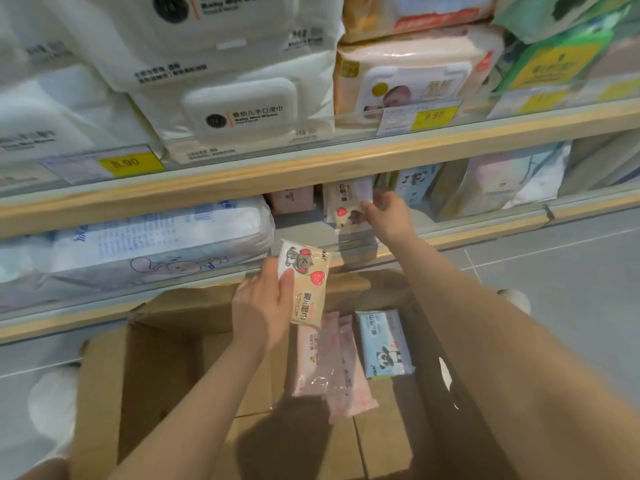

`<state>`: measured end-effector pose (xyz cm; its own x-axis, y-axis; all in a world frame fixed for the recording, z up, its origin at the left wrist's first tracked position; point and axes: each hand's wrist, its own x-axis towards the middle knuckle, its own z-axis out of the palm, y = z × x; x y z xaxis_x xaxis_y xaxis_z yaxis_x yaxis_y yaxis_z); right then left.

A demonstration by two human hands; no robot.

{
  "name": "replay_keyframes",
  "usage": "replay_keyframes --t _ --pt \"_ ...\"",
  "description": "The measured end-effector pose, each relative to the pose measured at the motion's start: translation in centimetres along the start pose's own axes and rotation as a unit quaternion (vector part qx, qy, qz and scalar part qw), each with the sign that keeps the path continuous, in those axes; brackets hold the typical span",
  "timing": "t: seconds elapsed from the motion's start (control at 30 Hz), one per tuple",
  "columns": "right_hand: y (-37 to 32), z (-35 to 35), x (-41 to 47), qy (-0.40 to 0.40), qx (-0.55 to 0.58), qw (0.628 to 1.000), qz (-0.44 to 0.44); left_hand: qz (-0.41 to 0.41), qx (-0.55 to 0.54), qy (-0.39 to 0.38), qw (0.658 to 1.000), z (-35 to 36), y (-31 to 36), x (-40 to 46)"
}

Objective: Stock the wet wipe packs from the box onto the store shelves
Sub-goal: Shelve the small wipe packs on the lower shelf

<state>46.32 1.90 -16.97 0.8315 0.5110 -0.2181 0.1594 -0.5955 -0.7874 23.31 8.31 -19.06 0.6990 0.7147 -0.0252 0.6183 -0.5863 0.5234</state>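
**Both hands on beige wipe packs: one at the shelf, one above the box**

Left hand (pixel 263 306): closed around a small beige soft-plastic wet wipe pack printed with a grey elephant and red heart balloon (pixel 306 282). The thumb lies across the pack's front face and the fingers wrap behind its left edge. The pack is held upright, slightly tilted, in the air above the open brown cardboard box (pixel 166 358) and in front of the lower shelf's pale wooden front rail (pixel 467 233).

Right hand (pixel 388 211): reaching into the lower shelf bay, fingers curled onto the right edge of a second beige elephant-print wipe pack (pixel 344 206). That pack stands upright on the shelf floor. How tightly it is pinched cannot be told; the fingertips are partly blurred, though contact with the pack is plain.

Box contents: two pink soft wipe packs (pixel 329 358) lie side by side and overlapping on the box floor. A light blue wipe pack with a panda print (pixel 384 342) lies just to their right, against the box wall.

Lower shelf: a pink pack (pixel 291 200) stands just left of the shelved beige pack, and blue panda packs (pixel 417 183) stand to its right. A large white-and-blue bagged bundle (pixel 156 240) fills the bay's left side.

Upper shelf: large white lidded baby-wipe packs (pixel 235 112), a peach lidded pack (pixel 415 74), and yellow price tags (pixel 130 163) on the rail.
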Motion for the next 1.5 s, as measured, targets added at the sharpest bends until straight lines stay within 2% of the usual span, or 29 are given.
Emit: replay_keyframes --t 0.17,0.37,0.47,0.53,0.6,0.67,0.73,0.77,0.83,0.9,0.97,1.2,1.5 --pt "0.6 -0.4 -1.0 0.005 0.000 1.000 0.014 -0.010 0.014 -0.012 1.000 0.0 0.1 0.3" --pt "0.2 -2.2 -6.0 -0.010 0.023 0.999 -0.031 -0.027 -0.024 -0.034 0.999 -0.9 1.5 -0.4" --pt "-0.7 -2.4 -10.0 -0.140 0.025 0.989 -0.030 -0.078 -0.135 -0.057 0.986 -1.1 2.1 -0.5" --pt "-1.2 -2.1 -11.7 -0.207 0.013 0.978 -0.032 -0.106 -0.241 -0.071 0.962 -1.5 3.4 -0.6" --pt "-1.2 -2.1 -12.3 -0.209 0.059 0.976 -0.014 -0.109 -0.319 -0.079 0.938 -2.0 4.9 -0.9" --pt "-1.0 -2.5 -12.2 -0.196 0.093 0.976 0.016 -0.091 -0.348 -0.078 0.930 -2.6 6.0 -1.1" --pt "-0.8 -3.2 -11.9 -0.191 0.124 0.973 0.030 -0.064 -0.311 -0.079 0.945 -2.8 6.0 -1.1" --pt "-0.7 -3.7 -11.6 -0.180 0.136 0.974 0.027 -0.042 -0.258 -0.084 0.962 -2.8 5.5 -0.9" --pt "-0.7 -4.7 -11.0 -0.143 0.104 0.984 -0.002 0.017 -0.078 -0.105 0.991 -2.3 3.5 -0.6" --pt "-0.8 -5.5 -10.1 -0.104 0.080 0.991 -0.034 0.106 0.110 -0.121 0.981 -1.4 1.7 -0.6" --pt "-0.8 -5.9 -8.7 -0.071 0.084 0.993 -0.051 0.155 0.193 -0.124 0.961 -0.6 0.8 -0.7" --pt "0.1 -3.0 -3.1 -0.020 0.043 0.999 -0.026 0.164 0.203 -0.085 0.961 0.5 0.3 -0.3" --pt "1.7 -0.5 -0.4 -0.014 -0.034 0.999 0.032 0.183 0.205 -0.039 0.961 1.0 -0.2 0.0"
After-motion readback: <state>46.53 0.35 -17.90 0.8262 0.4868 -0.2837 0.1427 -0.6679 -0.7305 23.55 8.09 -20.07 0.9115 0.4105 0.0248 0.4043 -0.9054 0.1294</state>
